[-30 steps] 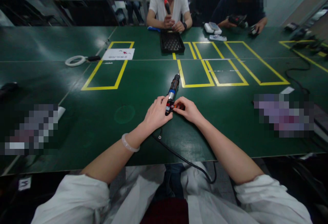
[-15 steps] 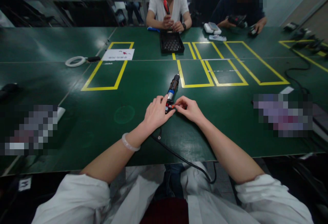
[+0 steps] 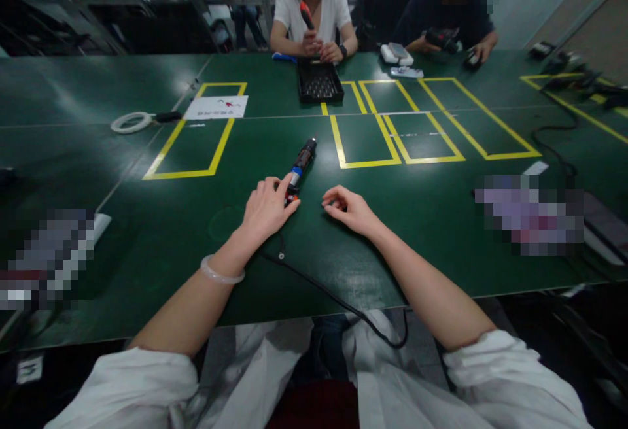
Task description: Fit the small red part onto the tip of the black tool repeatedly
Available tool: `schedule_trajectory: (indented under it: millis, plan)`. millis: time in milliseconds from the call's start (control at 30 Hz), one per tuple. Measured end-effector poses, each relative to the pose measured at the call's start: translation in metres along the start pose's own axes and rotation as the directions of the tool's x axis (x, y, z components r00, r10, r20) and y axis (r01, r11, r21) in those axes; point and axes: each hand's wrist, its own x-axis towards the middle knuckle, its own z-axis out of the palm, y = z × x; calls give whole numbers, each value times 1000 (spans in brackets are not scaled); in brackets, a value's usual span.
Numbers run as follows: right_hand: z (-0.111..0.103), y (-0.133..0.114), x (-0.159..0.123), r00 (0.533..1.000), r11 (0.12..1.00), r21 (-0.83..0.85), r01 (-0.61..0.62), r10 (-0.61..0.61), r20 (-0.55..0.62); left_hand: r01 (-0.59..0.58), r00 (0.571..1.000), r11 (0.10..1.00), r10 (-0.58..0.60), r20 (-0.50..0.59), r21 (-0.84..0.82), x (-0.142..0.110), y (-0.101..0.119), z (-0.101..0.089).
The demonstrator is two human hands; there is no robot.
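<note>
My left hand (image 3: 262,206) is closed around the rear part of an electric screwdriver (image 3: 303,157), which has a dark front end and a blue and silver middle. Small red and orange parts show at its rear, beside my left thumb. My right hand (image 3: 356,212) is a short way to the right, apart from the tool. Its thumb and fingers pinch a small dark piece (image 3: 326,205) too small to name. A black cable (image 3: 333,293) with a small metal ring terminal (image 3: 281,256) near its upper end runs from below my left hand over the table edge.
Across the green table (image 3: 432,220), a person (image 3: 314,14) holds a red-handled tool over a black tray (image 3: 320,99) of small pieces. Another person (image 3: 441,10) handles a dark device. A paper sheet (image 3: 216,107) and white coil (image 3: 131,123) lie left; a blurred-out flat object (image 3: 530,213) lies right.
My left hand and the electric screwdriver have shifted left. My right fingers, which were at the tool's rear, are now separated from it. The view has turned slightly.
</note>
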Motion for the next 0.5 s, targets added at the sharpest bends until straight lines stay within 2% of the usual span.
schedule_trajectory:
  millis: [167,333,433,500]
  plan:
    - [-1,2,0,1000,1000,-16,-1,1,3,183,981,981,-186,48,58,8,-67,-5]
    - [1,1,0,1000,999,-35,-20,20,-3,371,925,924,-376,47,96,3,-139,-11]
    - [2,2,0,1000,999,-20,-28,28,-2,470,881,875,-473,4,121,-3,-169,-14]
    - [2,2,0,1000,999,-19,-31,31,-1,531,846,838,-533,-21,126,-6,-180,-15]
